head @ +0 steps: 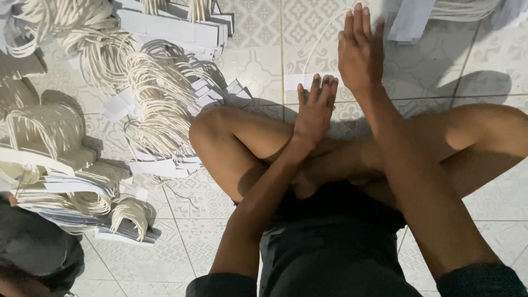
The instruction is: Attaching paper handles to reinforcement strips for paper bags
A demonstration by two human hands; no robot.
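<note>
I sit cross-legged on a patterned tile floor (258, 60). A white paper strip (293, 81) lies on the tiles in front of my knees, with a thin white cord loop (320, 38) arching away from it. My left hand (315, 107) rests flat with its fingers spread, the fingertips on the strip. My right hand (360, 49) lies flat just beyond and to the right, fingers straight and together, covering the right end of the strip and of the cord. Neither hand grips anything.
Piles of white strips with cord loops fill the left side: a fanned heap (159, 99), stacked bundles (49, 143) and a small bundle (132, 217). More strips (412, 19) lie at the top right. A dark cloth shape (33, 247) sits at the bottom left.
</note>
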